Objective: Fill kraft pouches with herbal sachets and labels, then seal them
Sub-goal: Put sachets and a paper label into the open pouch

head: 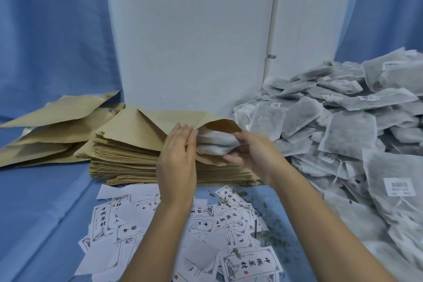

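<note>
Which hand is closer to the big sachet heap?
Right. The right hand, gripping sachets, is just beside the heap; the left hand touches the pouch farther away.

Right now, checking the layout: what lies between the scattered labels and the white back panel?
The stack of kraft pouches, seen in the head view.
</note>
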Motion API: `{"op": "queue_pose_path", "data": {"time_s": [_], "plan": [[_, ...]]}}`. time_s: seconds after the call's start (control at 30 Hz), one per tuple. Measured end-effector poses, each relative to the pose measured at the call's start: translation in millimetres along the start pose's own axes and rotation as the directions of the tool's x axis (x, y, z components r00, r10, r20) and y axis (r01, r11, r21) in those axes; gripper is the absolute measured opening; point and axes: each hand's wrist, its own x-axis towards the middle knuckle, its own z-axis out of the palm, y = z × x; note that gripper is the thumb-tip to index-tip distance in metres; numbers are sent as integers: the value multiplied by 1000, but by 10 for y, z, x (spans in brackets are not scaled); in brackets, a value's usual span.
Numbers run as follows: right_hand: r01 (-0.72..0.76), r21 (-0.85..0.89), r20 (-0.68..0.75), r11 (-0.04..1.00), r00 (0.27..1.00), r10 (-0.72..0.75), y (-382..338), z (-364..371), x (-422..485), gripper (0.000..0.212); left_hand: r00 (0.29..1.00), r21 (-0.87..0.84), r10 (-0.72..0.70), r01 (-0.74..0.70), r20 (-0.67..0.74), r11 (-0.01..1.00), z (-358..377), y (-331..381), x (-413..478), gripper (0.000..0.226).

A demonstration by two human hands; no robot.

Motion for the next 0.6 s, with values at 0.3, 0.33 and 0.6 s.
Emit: {"op": "queue_pose_path", "data": {"time_s": [0.3,0.33,0.6], "plan": [[-10,-454,41,891,999,32,-66,471,40,16,1000,21,-21,22,-20,1000,108,142,-75,47],[43,-588,-4,807,998,-56,-76,483,47,20,999,25,-39,40,-20,999,107,133,-60,45],[197,-836,66,512,963,-261,-1,490,72,28,982,147,110,-88,-155,985,91,99,-82,33]]}}
